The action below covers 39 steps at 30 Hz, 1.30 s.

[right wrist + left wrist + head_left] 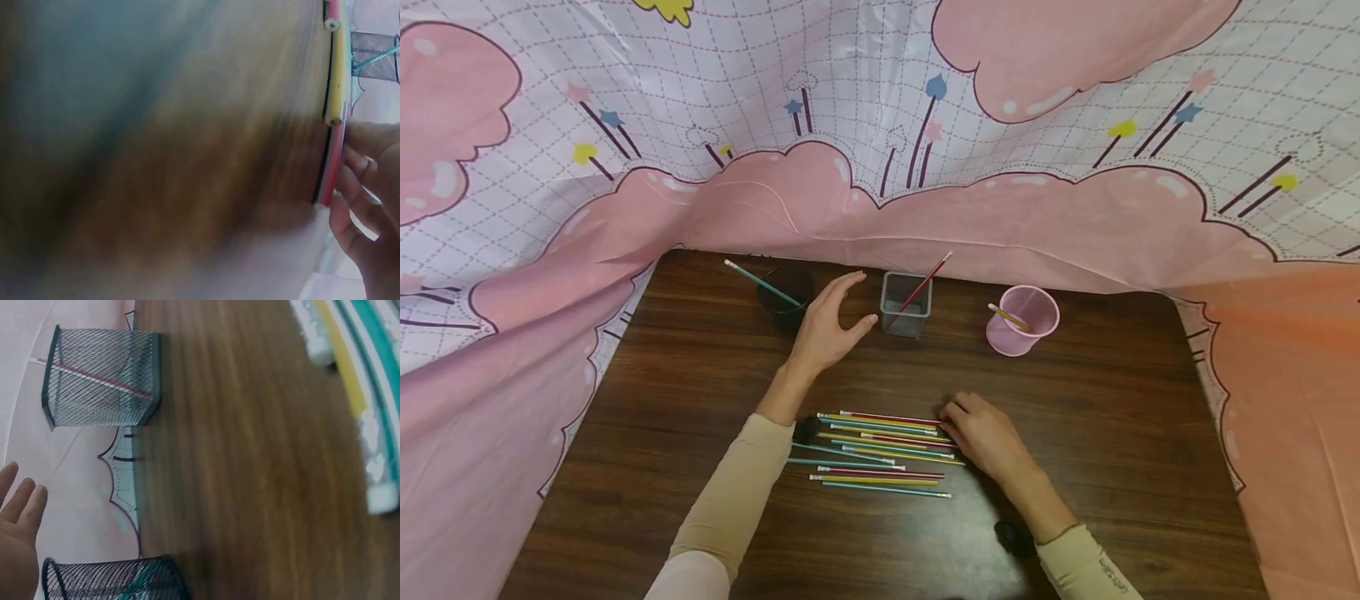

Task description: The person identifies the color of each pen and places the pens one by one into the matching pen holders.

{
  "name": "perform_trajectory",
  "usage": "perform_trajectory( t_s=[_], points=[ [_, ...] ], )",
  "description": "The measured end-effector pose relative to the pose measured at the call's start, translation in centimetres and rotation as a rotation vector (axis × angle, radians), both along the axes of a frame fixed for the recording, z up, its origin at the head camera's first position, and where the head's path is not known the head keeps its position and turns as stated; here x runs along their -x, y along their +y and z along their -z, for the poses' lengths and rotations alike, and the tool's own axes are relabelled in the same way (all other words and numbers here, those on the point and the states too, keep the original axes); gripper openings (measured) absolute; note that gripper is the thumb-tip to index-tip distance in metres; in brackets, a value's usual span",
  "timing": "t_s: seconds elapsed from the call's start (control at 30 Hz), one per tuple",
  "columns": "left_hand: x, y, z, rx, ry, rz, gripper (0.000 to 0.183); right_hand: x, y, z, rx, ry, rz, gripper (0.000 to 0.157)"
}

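Observation:
My left hand (826, 329) is held with fingers spread and nothing in them, just right of a black round mesh cup (786, 292) with a teal pencil (760, 282) in it. To its right stands a grey square mesh holder (906, 304) with a red pencil (925, 282). My right hand (988, 437) is low at the right ends of several pencils (887, 479) on the table. Its curled fingers (353, 187) are round the end of a red pencil (331, 169) that lies among them; part of the grip is hidden.
A pink round mesh cup (1018, 325) holding a yellow pencil (1011, 317) stands at the back right. The brown wooden table (1120, 417) meets a patterned curtain (1037, 225) along its back and sides. A small black object (1015, 537) lies by the right wrist.

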<state>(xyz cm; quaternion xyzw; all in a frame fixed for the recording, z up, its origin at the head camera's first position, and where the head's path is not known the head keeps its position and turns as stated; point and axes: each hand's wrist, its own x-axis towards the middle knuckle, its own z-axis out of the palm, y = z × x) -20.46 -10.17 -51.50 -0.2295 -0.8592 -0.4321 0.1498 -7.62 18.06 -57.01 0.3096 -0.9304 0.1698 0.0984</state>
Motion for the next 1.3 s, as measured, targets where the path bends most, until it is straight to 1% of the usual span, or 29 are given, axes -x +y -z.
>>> perform_trajectory(
  t_s=[0.1,0.27,0.37,0.43,0.57,0.67,0.77,0.87,0.97,1.1,1.17,1.23,1.27,1.3],
  points=[
    [0.0,0.3,0.5,-0.021,-0.040,0.009,0.067,0.2,-0.5,-0.7,-0.055,-0.010,0.003,0.007],
    [-0.1,0.8,1.0,-0.038,-0.069,0.026,0.066,0.4,-0.9,-1.3,-0.140,-0.016,0.015,0.011],
    [-0.1,1.0,1.2,-0.048,-0.070,0.044,0.066,0.4,-0.8,-1.2,-0.142,-0.020,0.018,0.010],
    [0.0,1.0,1.1,-0.058,-0.066,0.051,0.066,0.4,-0.7,-1.1,-0.116,-0.021,0.016,0.009],
    [0.1,0.8,0.9,-0.066,-0.069,0.045,0.065,0.4,-0.2,-1.0,-0.038,-0.024,0.008,0.009],
    [0.2,0.7,0.7,-0.063,-0.087,0.038,0.065,0.5,0.3,-1.3,0.018,-0.025,0.009,0.014],
    [0.6,0.8,0.6,-0.059,-0.110,0.049,0.067,0.7,0.9,-1.7,0.077,-0.026,0.034,0.017],
    [1.2,1.1,0.6,-0.054,-0.124,0.061,0.069,1.0,1.2,-2.1,0.162,-0.047,0.067,0.013],
    [1.8,1.4,0.7,-0.055,-0.135,0.070,0.070,1.5,1.2,-2.5,0.283,-0.105,0.091,0.011],
    [2.2,1.8,1.1,-0.065,-0.140,0.075,0.070,1.9,0.7,-3.2,0.467,-0.251,0.098,0.016],
    [2.3,1.9,1.3,-0.071,-0.139,0.076,0.071,2.0,0.4,-3.6,0.554,-0.323,0.094,0.014],
    [2.5,2.0,1.5,-0.075,-0.142,0.072,0.072,1.8,-0.2,-5.0,0.613,-0.389,0.107,0.009],
    [2.5,2.0,1.6,-0.076,-0.145,0.068,0.072,1.9,-0.3,-5.2,0.631,-0.412,0.114,0.005],
    [2.6,2.0,1.7,-0.078,-0.149,0.067,0.072,2.0,-0.4,-5.5,0.643,-0.426,0.123,0.006]
  ],
)
